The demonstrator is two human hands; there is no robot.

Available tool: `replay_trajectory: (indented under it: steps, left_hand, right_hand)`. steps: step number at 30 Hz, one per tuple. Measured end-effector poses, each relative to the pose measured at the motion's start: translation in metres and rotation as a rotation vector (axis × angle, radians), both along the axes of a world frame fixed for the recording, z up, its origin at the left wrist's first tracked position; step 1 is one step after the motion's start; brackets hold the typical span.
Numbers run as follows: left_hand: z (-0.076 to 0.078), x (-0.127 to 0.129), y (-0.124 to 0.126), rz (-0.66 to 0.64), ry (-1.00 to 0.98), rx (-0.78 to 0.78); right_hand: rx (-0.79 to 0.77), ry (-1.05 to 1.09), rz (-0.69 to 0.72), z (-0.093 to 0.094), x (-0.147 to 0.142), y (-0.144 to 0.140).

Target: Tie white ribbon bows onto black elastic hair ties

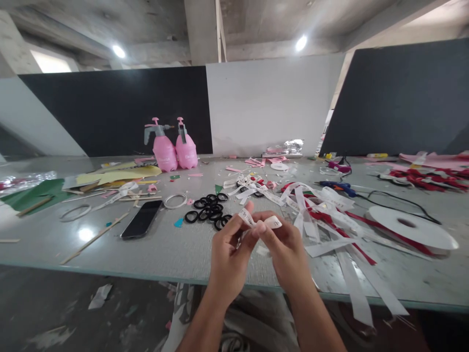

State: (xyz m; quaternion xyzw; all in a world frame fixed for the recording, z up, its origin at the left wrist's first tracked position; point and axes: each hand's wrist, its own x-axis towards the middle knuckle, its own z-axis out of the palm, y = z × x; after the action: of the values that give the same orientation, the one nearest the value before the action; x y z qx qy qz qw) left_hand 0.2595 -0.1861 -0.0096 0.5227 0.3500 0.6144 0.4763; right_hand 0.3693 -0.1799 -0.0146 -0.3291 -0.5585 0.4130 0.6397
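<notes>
My left hand (pixel 229 254) and my right hand (pixel 284 249) meet above the table's front edge, both pinching a short piece of white printed ribbon (pixel 273 221) folded between the fingertips. Just beyond the hands lies a cluster of several black elastic rings (pixel 209 209). To the right spreads a heap of cut white and red ribbon strips (pixel 322 215).
A black phone (pixel 141 219) lies left of the rings, near a white ring (pixel 175 201) and wooden sticks (pixel 93 238). A white ribbon spool (pixel 412 227) and a blue glue gun (pixel 335 187) sit right. Two pink spray bottles (pixel 174 146) stand at the back. The grey table (pixel 176 254) carries paper scraps.
</notes>
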Motion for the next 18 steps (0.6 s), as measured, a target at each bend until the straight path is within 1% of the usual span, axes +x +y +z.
replay_trajectory:
  steps: [1, 3, 6, 9, 12, 14, 16, 18]
  left_hand:
    - [0.000, -0.001, -0.001, -0.019, 0.017, 0.003]
    - [-0.001, -0.002, -0.003, -0.054, 0.045, 0.011]
    - [-0.001, -0.006, -0.004, -0.077, 0.120, 0.047]
    - [0.001, -0.011, -0.004, -0.075, 0.269, 0.145]
    - [0.002, -0.013, -0.002, -0.041, 0.473, 0.289]
    - [-0.001, -0.013, -0.001, -0.007, 0.579, 0.369]
    - [-0.007, -0.013, 0.000, 0.031, 0.631, 0.452]
    - [-0.013, -0.012, 0.002, 0.119, 0.599, 0.494]
  right_hand:
    - [-0.016, 0.007, 0.031, 0.004, 0.001, 0.001]
    - [-0.024, 0.029, 0.036, 0.006, 0.003, 0.001]
    - [-0.012, 0.036, -0.010, 0.005, 0.006, 0.001]
    - [-0.040, 0.034, -0.069, 0.004, 0.008, 0.000]
    - [-0.119, 0.085, -0.046, 0.004, 0.010, -0.001]
    - [-0.156, 0.152, -0.035, 0.003, 0.011, 0.000]
    - [-0.168, 0.222, -0.076, 0.000, 0.013, 0.003]
    - [-0.176, 0.251, -0.121, -0.004, 0.016, 0.007]
